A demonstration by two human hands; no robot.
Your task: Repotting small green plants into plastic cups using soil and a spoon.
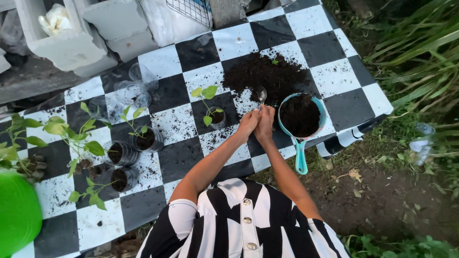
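Our 2 hands meet on a spoon over the checkered cloth.

Our left hand [247, 125] and right hand [265, 124] close together around the spoon [262, 94], between the seedling cup [216, 117] and teal pan of soil [300, 115].

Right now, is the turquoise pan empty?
No, the turquoise pan is filled nearly to its rim with dark soil, and it sits on the checkered cloth just right of the right hand.
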